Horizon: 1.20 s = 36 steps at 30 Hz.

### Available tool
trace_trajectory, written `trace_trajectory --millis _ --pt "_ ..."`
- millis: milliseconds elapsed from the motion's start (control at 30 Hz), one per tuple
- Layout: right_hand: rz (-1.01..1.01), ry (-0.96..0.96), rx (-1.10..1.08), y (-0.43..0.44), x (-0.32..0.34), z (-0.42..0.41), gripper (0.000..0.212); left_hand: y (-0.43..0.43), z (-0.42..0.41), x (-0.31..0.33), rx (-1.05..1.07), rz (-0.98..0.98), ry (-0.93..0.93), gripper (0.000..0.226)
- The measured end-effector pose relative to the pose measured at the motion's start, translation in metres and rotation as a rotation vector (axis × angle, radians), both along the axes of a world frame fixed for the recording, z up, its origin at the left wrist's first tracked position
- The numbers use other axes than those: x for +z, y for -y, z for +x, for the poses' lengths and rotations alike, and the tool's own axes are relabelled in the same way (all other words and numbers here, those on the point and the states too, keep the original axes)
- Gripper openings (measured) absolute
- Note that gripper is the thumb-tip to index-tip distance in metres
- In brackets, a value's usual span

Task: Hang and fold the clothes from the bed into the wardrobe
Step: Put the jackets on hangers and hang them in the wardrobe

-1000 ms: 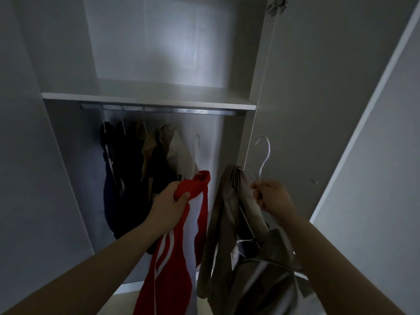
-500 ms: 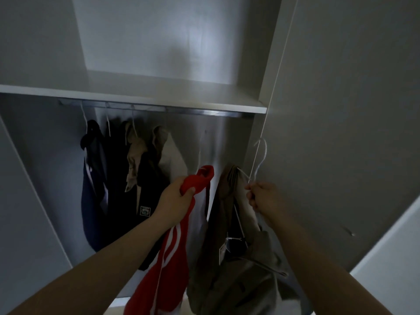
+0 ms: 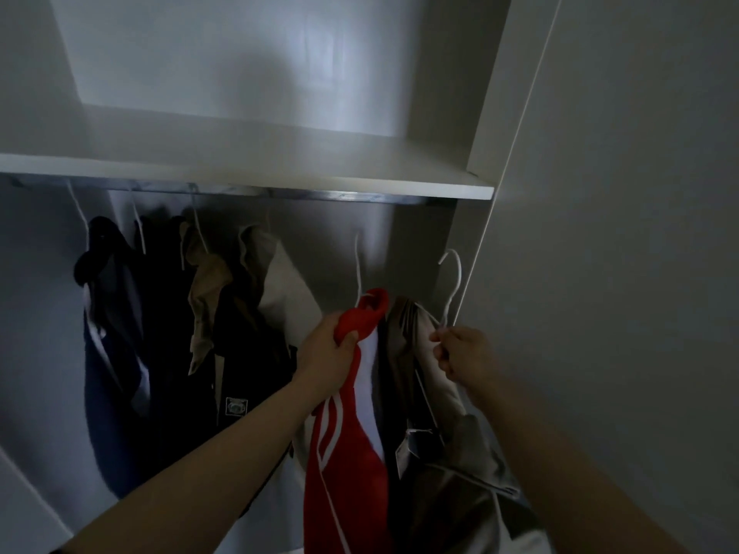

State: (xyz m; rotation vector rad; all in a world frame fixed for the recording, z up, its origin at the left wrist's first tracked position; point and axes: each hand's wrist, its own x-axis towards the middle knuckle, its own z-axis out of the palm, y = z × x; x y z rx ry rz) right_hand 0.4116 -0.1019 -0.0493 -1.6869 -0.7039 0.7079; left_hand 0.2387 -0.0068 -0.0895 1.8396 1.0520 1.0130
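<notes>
My left hand (image 3: 328, 349) grips the top of a red and white garment (image 3: 348, 453) on a white hanger whose hook (image 3: 358, 269) rises toward the metal rail (image 3: 360, 197). To the right, my right hand (image 3: 464, 351) pinches the neck of a second white hanger (image 3: 454, 285) that carries a grey-brown garment (image 3: 448, 473). Its hook sits well below the rail, near the wardrobe's right side panel. Both garments hang down between my forearms.
Several dark, navy, tan and white clothes (image 3: 192, 333) hang on the rail's left half. A white shelf (image 3: 280, 169) runs just above the rail. The open wardrobe door (image 3: 620, 233) fills the right side.
The view has come closer to the wardrobe and tilted up. Both hands have risen slightly toward the rail with their hangers, still gripping them.
</notes>
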Motion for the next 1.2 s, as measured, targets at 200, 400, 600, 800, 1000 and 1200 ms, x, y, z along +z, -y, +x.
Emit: trace_trajectory --millis 200,400,600,800,1000,1200 --pt "-0.021 0.083 -0.084 -0.039 -0.006 0.006 0.037 -0.059 0.016 0.007 -0.041 0.022 0.016 0.027" --pt "-0.062 0.074 -0.176 -0.059 -0.033 0.008 0.034 -0.094 0.027 -0.013 -0.069 0.044 0.001 0.032" --pt "-0.048 0.015 -0.179 -0.066 -0.062 0.004 0.033 -0.101 0.047 -0.029 -0.028 -0.042 0.076 0.035" --pt "-0.050 -0.005 -0.197 -0.079 -0.059 0.023 0.031 -0.104 0.088 -0.023 -0.059 -0.110 0.133 0.035" --pt "-0.049 0.023 -0.150 -0.094 -0.063 0.042 0.034 -0.123 0.099 -0.051 0.039 -0.173 0.101 0.031" --pt "-0.050 0.019 -0.132 -0.103 -0.076 0.063 0.035 -0.126 0.119 -0.077 0.069 -0.242 0.058 0.028"
